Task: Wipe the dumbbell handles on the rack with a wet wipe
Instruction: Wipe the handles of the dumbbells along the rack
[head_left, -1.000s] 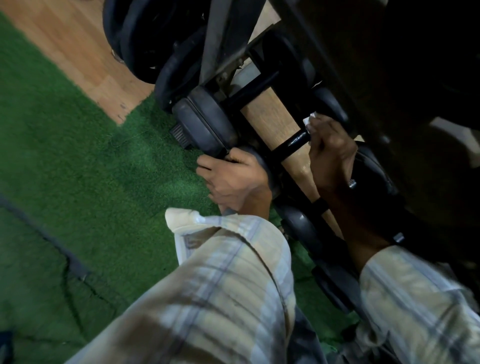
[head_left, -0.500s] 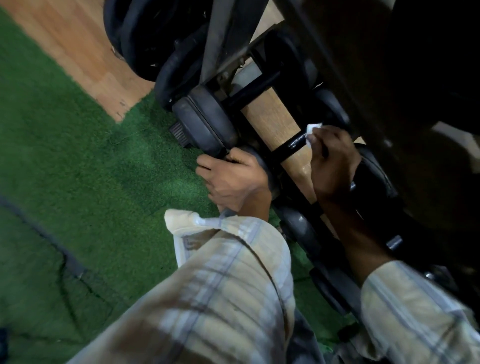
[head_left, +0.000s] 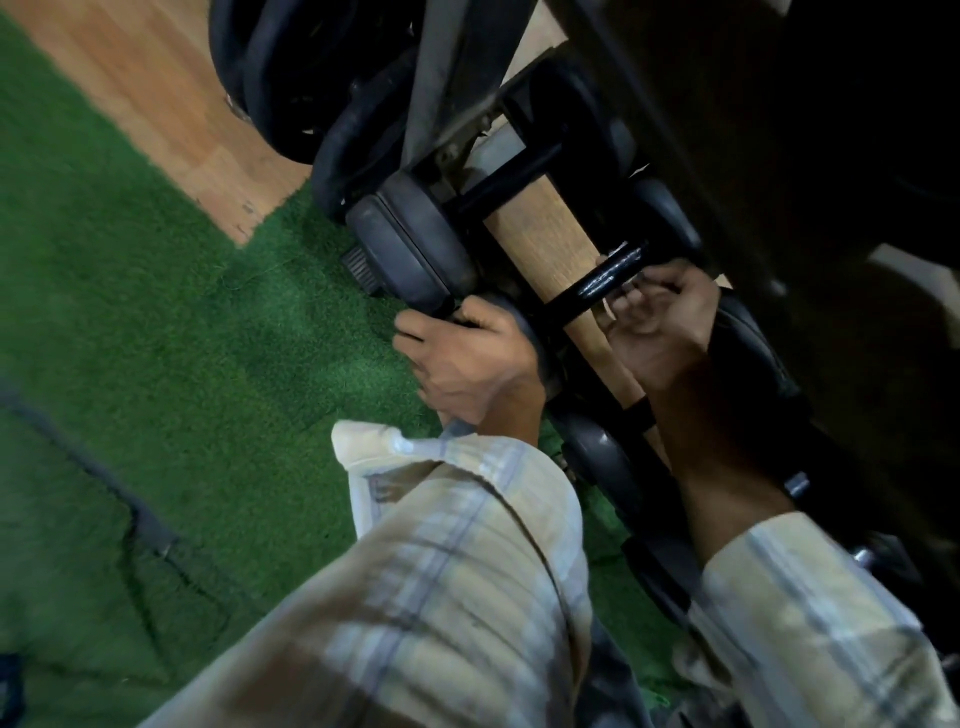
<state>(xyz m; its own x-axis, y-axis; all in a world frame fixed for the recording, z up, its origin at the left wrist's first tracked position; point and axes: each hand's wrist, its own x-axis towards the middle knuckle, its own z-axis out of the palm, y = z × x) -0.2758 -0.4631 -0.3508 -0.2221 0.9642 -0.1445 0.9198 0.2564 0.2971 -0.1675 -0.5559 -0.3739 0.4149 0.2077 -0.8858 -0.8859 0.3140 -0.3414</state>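
Note:
A black dumbbell lies on the rack's lowest tier, its glossy handle (head_left: 584, 291) crossing a strip of wooden floor. My left hand (head_left: 467, 358) grips the dumbbell's near rubber head (head_left: 522, 325) from the turf side. My right hand (head_left: 660, 325) is under the far end of the handle, palm turned up, fingers curled around the bar. Only a small white sliver of the wet wipe (head_left: 617, 253) shows above the bar beside those fingers; the hand hides the rest.
A bigger dumbbell (head_left: 410, 249) lies just beyond, and more dark dumbbell heads (head_left: 597, 457) sit nearer me. The rack's grey post (head_left: 441, 78) and a dark upper shelf (head_left: 779, 156) overhang. Weight plates (head_left: 291, 78) lean at the top. Green turf (head_left: 208, 312) lies to the left.
My right hand has slid from the top of the handle round to its underside and turned palm up, so the wipe is mostly hidden. My left hand keeps its hold on the dumbbell head.

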